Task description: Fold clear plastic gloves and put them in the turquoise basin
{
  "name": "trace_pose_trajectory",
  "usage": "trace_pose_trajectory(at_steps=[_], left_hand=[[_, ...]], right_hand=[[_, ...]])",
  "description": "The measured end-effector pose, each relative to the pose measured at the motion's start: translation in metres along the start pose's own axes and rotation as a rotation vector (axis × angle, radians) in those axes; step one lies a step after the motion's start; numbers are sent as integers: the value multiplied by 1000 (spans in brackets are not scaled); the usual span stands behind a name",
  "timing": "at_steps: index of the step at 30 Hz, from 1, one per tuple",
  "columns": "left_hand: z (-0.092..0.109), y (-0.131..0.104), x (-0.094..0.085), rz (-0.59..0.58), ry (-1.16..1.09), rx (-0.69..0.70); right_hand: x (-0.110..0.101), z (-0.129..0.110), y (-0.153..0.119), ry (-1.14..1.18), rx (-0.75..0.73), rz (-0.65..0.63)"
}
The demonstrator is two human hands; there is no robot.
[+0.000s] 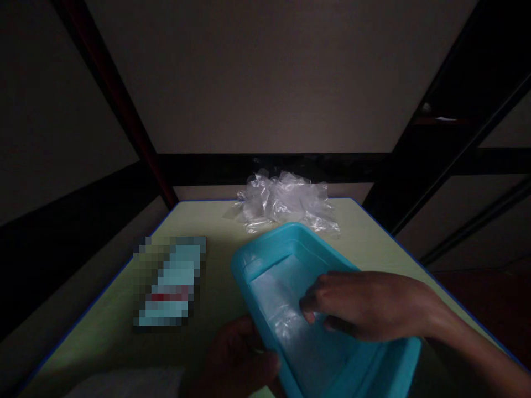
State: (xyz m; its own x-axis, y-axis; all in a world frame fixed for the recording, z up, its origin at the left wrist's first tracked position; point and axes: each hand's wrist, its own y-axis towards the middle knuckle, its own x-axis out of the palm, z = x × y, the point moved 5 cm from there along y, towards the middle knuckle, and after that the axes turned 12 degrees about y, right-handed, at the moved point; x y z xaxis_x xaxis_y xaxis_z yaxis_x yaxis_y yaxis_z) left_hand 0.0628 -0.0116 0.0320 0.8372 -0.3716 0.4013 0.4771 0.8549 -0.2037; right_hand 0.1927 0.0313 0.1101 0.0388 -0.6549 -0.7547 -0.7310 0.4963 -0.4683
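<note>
Head view: a dim scene over a pale table (373,237) with a blue edge, set against a panelled wall (274,77).
Turquoise tub: the tub (269,257) sits at the near middle of the view, its opening facing up and its length slanting from far left to near right.
Clear plastic: a shiny sheet (286,326) lies inside, along the tub's floor.
Left hand: the hand (238,356), in shadow, grasps the tub's left side, thumb at the rim.
Right hand: the hand (357,304) reaches over the right rim into the tub, fingers curled above the plastic; whether they pinch anything I cannot tell.
Crumpled wrap: a transparent heap (286,202) lies at the table's far edge, beyond the tub.
Blurred item: a pixelated flat shape (174,287) lies left of the tub, well apart from it.
</note>
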Motion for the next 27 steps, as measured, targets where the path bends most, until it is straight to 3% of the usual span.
trace_pose_trajectory(at_steps=[7,19,25,27], left_hand=[[5,-2,3,12,-20,-20],[2,-3,0,61,13,-33],[3,-2,1,40,10,-49],[3,-3,1,45,13,-50]], right_hand=[[-12,9,-4,69,-31,180],[2,11,6,99,-88,262],[-8,6,2,48,-136,256],[-16,3,-2,74,-189,320]])
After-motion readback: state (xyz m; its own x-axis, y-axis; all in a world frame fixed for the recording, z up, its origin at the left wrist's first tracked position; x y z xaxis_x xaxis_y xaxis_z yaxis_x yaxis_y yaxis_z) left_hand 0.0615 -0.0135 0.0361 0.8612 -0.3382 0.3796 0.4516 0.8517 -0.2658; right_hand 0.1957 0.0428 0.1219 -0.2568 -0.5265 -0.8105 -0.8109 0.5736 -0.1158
